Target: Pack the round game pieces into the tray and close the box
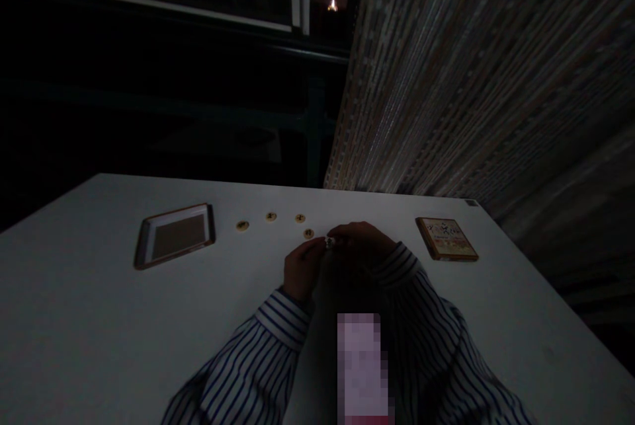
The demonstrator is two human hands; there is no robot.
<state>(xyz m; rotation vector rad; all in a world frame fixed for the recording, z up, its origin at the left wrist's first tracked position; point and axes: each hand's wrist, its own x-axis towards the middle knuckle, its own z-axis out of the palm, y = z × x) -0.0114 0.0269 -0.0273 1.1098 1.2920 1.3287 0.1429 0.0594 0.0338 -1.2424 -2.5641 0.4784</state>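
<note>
Over the white table my left hand and my right hand meet, their fingertips closed from both sides on a small white piece with dark marks. Its exact kind is too small to tell. Just beyond the fingertips lies a round wooden Chinese chess piece. Farther back are three more such discs, one near the middle, one to its left and a third farther left. Dark characters mark their tops.
On the left of the white table sits a shallow open tray or lid. A flat box with a printed cover lies at the right. Behind the table hangs a striped string curtain. The room is dim, and a blurred patch covers the near middle.
</note>
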